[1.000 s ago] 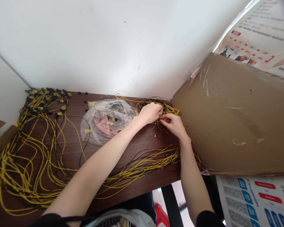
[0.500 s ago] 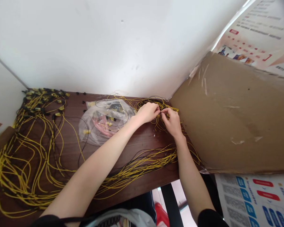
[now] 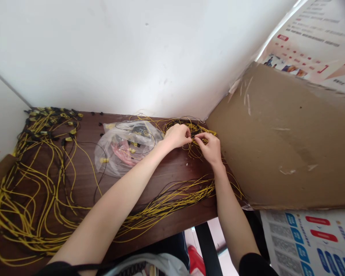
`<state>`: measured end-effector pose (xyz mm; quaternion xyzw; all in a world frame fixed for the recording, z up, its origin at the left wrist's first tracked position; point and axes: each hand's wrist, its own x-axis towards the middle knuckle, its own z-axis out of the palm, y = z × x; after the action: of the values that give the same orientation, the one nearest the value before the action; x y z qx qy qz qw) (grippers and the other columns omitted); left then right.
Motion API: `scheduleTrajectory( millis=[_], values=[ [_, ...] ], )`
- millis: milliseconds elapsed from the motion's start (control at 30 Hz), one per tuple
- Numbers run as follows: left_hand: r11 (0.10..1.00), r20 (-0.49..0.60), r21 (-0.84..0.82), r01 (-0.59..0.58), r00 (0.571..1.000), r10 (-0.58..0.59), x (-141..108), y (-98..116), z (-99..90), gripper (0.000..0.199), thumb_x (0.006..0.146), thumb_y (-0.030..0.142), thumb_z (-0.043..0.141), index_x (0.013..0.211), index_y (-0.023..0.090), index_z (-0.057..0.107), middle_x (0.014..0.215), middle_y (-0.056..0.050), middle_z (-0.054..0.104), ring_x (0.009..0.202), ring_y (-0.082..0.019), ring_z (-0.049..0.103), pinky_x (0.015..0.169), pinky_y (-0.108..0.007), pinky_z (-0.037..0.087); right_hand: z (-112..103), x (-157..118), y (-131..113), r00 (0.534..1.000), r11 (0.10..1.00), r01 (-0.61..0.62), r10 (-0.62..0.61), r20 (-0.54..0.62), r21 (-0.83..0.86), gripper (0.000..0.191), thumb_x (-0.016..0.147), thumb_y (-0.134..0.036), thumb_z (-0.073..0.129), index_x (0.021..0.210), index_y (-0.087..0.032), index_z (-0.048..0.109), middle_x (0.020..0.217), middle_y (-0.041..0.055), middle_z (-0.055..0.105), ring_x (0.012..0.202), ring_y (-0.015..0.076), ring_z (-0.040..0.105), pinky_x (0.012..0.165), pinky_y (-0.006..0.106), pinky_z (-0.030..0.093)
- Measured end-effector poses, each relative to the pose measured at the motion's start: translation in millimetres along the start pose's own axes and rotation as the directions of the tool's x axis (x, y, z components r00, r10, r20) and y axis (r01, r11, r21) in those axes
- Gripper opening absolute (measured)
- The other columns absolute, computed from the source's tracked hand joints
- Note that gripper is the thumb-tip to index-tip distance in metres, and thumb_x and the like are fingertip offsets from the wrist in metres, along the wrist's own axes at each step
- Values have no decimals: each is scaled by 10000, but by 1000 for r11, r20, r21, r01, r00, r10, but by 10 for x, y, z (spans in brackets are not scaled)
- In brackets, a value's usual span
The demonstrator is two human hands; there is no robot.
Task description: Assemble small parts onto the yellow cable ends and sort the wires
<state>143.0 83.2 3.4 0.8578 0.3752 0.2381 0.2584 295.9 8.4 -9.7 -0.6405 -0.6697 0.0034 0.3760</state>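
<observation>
My left hand [image 3: 176, 136] is closed in a pinch, low over a tangled coil of thin yellow and black wires [image 3: 208, 131] in the far right corner of the table. Facing it, thumb against forefinger, my right hand [image 3: 209, 147] pinches too, its tips just short of the left ones. A short bit of thin wire [image 3: 193, 139] seems to run between the two pinches; its ends are hidden by the fingers. Left of my left hand lies a clear plastic bag [image 3: 106, 168] with small yellow and black connectors and something pink inside.
Long yellow and black cables [image 3: 172, 205] sweep across the front of the brown table [image 3: 163, 184]. Their connector ends [image 3: 50, 119] bunch at the back left. A cardboard sheet [image 3: 276, 153] walls the right side; a white wall [image 3: 132, 61] stands behind. Printed paper [image 3: 313, 245] sits lower right.
The left fingers have curled further and their tips dipped slightly. Both hands stay close together over the coil. A dark bit seen between the fingertips before now looks yellowish.
</observation>
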Motion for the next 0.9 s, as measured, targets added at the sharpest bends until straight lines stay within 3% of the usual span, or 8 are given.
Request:
scheduleTrajectory(
  millis=[200,500,633,767,900],
  values=[
    [999,-5,15,-32,999,32,2,-50,-54,155,706,214,566,788,171,689,793,-46,693,748,-164,613,679,-264,454,-40,8,59,993,993,-94,98,-58,71,170,786,-308,565,812,-180,673,824,49,697,804,202,626,797,338,453],
    [987,-33,-124,-100,995,96,44,-64,4,186,708,190,536,801,151,692,761,-36,695,710,-140,612,683,-251,443,-21,1,1,997,996,-11,4,71,91,155,751,-306,613,839,-191,669,874,44,695,844,198,617,823,345,450],
    [975,-38,-173,-138,990,133,61,-73,47,153,681,171,555,767,148,679,750,-27,689,700,-133,605,678,-246,442,31,5,-5,999,996,16,-20,38,86,103,765,-245,567,792,-185,647,853,49,680,842,193,605,817,341,445],
    [975,-28,-178,-133,991,130,60,-75,60,175,624,133,581,778,151,662,729,-12,672,670,-126,589,647,-239,439,73,20,9,997,974,-62,50,59,220,112,741,-267,581,790,-177,627,844,46,667,829,185,607,811,333,457],
    [993,-5,-66,-99,995,99,19,-45,61,182,611,161,601,786,174,653,744,-19,660,727,-166,579,649,-263,441,84,28,52,989,944,-127,98,108,306,135,706,-275,619,794,-174,636,840,42,672,808,179,611,805,327,464]
  ],
)
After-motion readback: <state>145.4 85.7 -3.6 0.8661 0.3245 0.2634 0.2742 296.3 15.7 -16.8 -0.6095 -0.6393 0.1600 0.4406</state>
